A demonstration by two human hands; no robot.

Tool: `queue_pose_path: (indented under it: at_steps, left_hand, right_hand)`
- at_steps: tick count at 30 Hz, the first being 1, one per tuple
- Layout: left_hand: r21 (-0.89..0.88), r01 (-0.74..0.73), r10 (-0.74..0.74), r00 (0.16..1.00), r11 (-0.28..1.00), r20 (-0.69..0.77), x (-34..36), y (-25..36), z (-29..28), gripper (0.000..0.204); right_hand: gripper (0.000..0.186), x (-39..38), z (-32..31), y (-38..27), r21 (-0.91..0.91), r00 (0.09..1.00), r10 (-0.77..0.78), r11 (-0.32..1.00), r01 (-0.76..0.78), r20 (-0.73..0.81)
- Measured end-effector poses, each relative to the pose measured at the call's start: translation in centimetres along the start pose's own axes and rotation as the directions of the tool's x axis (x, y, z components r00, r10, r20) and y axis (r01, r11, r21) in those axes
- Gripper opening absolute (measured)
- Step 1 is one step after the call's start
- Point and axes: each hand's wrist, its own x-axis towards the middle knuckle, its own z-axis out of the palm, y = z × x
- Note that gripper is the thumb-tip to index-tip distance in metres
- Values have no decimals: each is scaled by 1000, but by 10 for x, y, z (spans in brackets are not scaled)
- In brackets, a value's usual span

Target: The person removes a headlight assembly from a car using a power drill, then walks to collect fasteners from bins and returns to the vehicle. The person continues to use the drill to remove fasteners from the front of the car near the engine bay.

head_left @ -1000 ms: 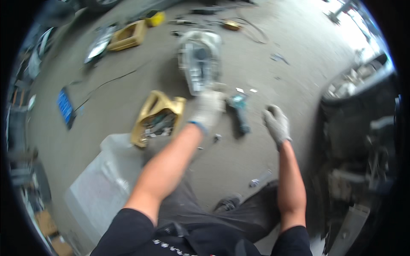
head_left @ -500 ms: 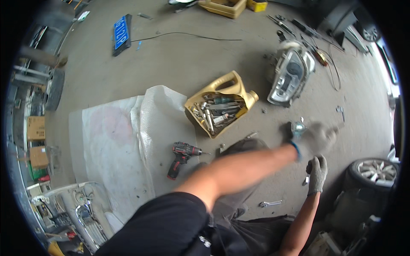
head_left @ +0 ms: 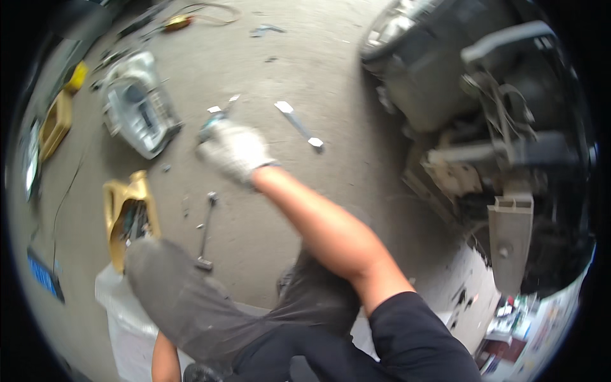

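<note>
My right hand, in a white glove, is over a teal power tool, fingers apparently wrapped round it, though blurred. A silver wrench lies on the concrete just right of it. Left of my hand rests a detached headlight. A long tool lies near my knee, beside a cut yellow jug of tools. My left forearm shows at the bottom left; that hand is not visible.
A car's exposed end, with brackets and a metal beam, fills the right side. A white sheet is under me. A blue plate, cables and yellow containers lie leftward.
The view has swung rightward toward the car. My right hand has moved forward onto the teal tool; my left hand has left the view. The silver wrench and long tool now show separately.
</note>
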Motion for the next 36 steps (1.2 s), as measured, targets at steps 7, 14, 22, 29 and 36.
queue_pose_path:
  at_steps: [7, 14, 22, 29, 36]
  left_hand:
    - [99, 28, -29, 1000, 995, 1, 25, 21, -16, 43]
    - [228, 43, -49, 999, 973, 23, 34, 51, -53, 54]
    - [293, 147, -156, 988, 945, 7, 9, 66, -110, 68]
    - [297, 411, -348, 905, 862, -245, -30, 85, -232, 80]
    - [-549, -170, -180, 832, 818, -525, 119, 48, -268, 60]
  right_hand:
    - [25, -5, 46, -39, -23, 987, -162, 987, 162, 7]
    - [27, 22, 61, -67, -19, 987, -149, 989, 148, -57]
    - [32, -11, -36, -21, 116, 985, -70, 989, 89, -160]
    - [28, -137, -60, 201, 447, 833, 503, 815, -368, -231]
    - [38, -322, 110, 402, -54, 203, 948, 195, -979, -247]
